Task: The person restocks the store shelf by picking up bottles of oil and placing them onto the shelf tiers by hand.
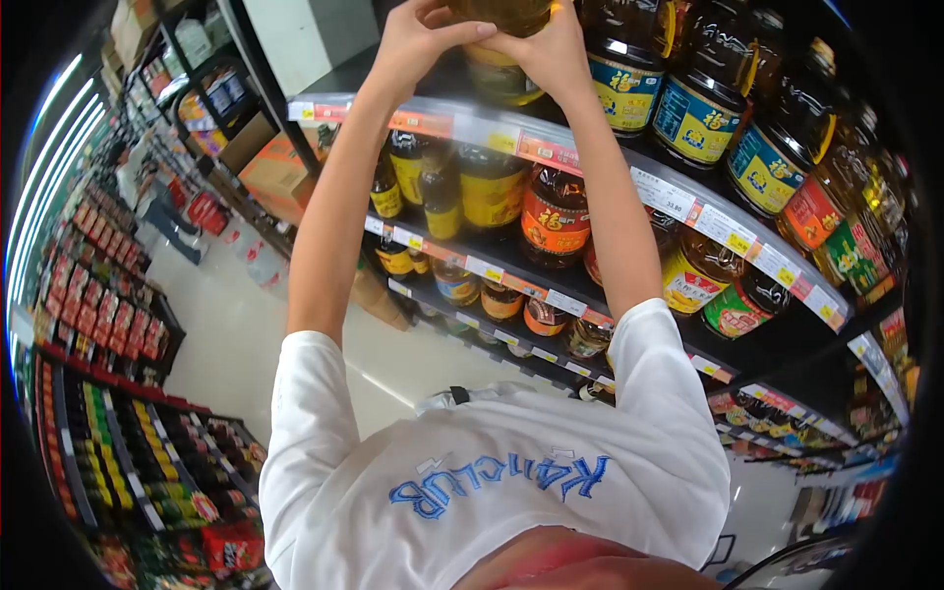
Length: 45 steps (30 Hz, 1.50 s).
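"Where are the two arms?"

"Both reach forward and up from the white shirt (492, 482), elbows almost straight, forearms slanting in towards each other. The left hand (421, 41) and the right hand (547, 51) come close together at the top of the view."

"What is the left hand doing?"

"It curves round the left side of an amber bottle (501, 12), with its thumb stretched across the front towards the right hand. Its other fingers are partly hidden or cut off by the edge of the view."

"And the right?"

"It cups the other side, wrist bent inward, thumb pointing back at the left hand. The thumbs meet or nearly meet. So both are closed round the bottle, one on each side."

"Where exactly is the bottle?"

"Between the hands, above the front edge of the top shelf (472, 126). Its top is out of view. Just below the thumbs there is a pale, yellowish bottle body (500, 77); I can't tell if it is the same bottle. Nor can I tell whether the held one touches the shelf."

"What stands around the hands?"

"Right of the right hand, a row of dark bottles with blue labels (700, 120), then one with a red label (812, 214). Under the hands, on the next shelf down, are bottles with yellow labels (492, 197) and one with an orange label (556, 218). Left of the left hand is a white post (313, 41), and lower down, an orange carton (275, 177)."

"Anyone else?"

"A person (162, 202) stands far off to the left, well apart from the hands."
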{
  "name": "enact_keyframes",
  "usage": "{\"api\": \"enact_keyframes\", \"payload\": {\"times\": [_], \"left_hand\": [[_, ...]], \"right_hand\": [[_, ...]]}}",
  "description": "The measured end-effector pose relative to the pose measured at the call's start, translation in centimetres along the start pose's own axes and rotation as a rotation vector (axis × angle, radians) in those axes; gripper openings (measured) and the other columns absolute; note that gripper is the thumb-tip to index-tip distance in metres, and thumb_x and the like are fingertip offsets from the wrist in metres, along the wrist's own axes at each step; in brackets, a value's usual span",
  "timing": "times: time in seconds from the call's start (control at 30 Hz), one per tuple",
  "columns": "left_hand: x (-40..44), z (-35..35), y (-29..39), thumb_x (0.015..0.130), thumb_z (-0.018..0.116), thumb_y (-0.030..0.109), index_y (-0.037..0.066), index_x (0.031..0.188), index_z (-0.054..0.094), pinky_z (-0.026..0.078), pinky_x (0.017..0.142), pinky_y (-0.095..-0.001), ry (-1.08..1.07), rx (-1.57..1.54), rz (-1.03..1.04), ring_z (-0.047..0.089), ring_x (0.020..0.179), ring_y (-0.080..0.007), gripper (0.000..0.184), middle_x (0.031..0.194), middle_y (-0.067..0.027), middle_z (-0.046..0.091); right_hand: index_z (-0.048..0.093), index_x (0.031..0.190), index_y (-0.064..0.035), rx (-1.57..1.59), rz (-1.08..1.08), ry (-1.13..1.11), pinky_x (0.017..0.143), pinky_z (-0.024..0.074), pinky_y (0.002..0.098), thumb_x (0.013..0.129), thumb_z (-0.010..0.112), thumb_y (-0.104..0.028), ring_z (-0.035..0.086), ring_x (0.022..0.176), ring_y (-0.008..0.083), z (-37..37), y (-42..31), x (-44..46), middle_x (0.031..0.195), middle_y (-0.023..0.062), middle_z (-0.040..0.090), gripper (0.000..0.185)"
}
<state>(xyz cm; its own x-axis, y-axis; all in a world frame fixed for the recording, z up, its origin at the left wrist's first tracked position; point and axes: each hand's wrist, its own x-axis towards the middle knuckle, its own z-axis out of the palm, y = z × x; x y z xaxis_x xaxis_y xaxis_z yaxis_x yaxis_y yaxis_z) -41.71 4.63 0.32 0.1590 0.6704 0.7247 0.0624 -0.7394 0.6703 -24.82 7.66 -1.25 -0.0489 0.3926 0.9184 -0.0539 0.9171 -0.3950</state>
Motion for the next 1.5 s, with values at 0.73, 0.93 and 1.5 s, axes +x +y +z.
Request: {"api": "enact_keyframes", "payload": {"times": [0.73,0.93,1.5], "left_hand": [[5.0,0.1,-10.5,0.089,0.075,0.019,-0.003,0.139,0.049,0.053,0.095,-0.0326,-0.195,-0.202,0.041,0.064,0.114,-0.0226,0.061,0.13,-0.0154,0.062],[-9.3,-4.5,-7.7,0.1,0.061,0.011,-0.003,0.142,0.049,0.049,0.102,-0.0346,0.063,-0.127,0.149,0.058,0.127,-0.0239,0.047,0.143,-0.0182,0.055],[-81.4,-2.7,-24.2,0.101,0.054,0.028,0.008,0.117,0.061,0.051,0.071,-0.0337,-0.805,0.067,-1.505,0.063,0.087,-0.0199,0.027,0.1,-0.0112,0.066]], "right_hand": [[0.063,0.107,-0.0014,-0.445,-0.275,0.111,0.095,0.0502,0.0453,0.073,0.077,-0.003,0.057,0.117,0.0404,16.2,-2.8,-15.6,0.127,0.0215,0.057,0.037],[0.069,0.1,-0.0046,-0.567,-0.033,-0.029,0.08,0.0557,0.0413,0.075,0.074,0.001,0.067,0.096,0.0338,14.1,-1.8,-29.7,0.108,0.0121,0.067,0.026],[0.062,0.118,-0.0122,-0.528,2.369,0.634,0.087,0.0515,0.0507,0.094,0.054,-0.044,0.063,0.106,0.035,-2.2,-31.2,-92.1,0.114,0.0155,0.065,0.041]]}}
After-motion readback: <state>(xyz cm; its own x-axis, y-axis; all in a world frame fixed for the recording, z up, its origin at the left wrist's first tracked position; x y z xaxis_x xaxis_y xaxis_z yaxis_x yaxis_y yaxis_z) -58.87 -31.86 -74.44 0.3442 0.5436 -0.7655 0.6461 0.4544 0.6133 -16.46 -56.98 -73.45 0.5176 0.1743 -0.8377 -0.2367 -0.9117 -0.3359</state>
